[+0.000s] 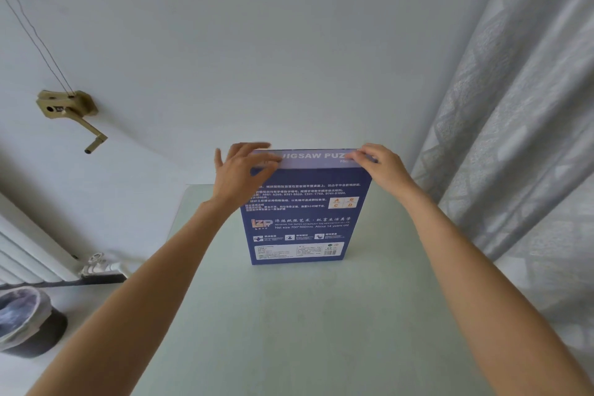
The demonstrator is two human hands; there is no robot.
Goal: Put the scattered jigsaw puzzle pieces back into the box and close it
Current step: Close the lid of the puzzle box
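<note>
A dark blue jigsaw puzzle box [302, 219] stands upright on its short end on the pale table [289, 315], its printed back facing me. Across the box's top lies its lighter end flap [311, 158], marked "JIGSAW PUZ". My left hand [244, 173] rests on the flap's left end, fingers spread and slightly blurred. At the flap's right corner, my right hand [382, 164] presses down with its fingertips. No loose puzzle pieces are visible.
A white wall rises behind the table. A grey curtain [514, 138] hangs at the right. On the left are a white radiator [29, 254], a brass hand crank [70, 112] on the wall, and a lined waste bin [25, 321] on the floor.
</note>
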